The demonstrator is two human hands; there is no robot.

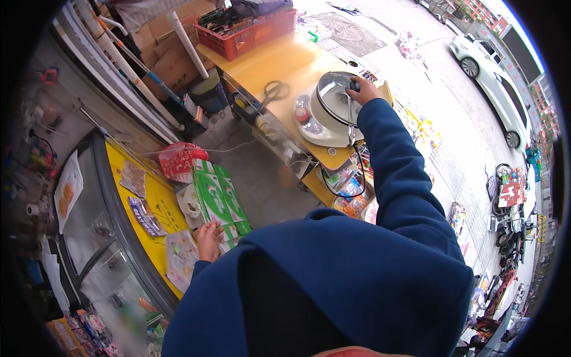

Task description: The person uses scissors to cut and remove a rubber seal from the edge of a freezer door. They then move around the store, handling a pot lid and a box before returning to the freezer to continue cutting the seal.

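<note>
A white electric cooker [309,132] with a red dial on its front stands at the corner of the yellow table [253,70]. My right hand [366,91] is stretched far forward and closed round the black knob of its glass lid [333,89]. The lid lies over the pot's mouth; whether its rim touches all round I cannot tell. A thin metal handle [352,126] shows at the pot's right side. Low on the left, my left hand [209,241] is held with its fingers apart and nothing in it, beside a green and white carton [219,193].
Scissors [275,93] lie at the table's left edge, and a red crate [247,34] stands at its far end. A black cable [344,195] loops below the cooker. On my left is a glass-topped freezer [98,202] with a yellow edge. A white car [493,89] is parked beyond.
</note>
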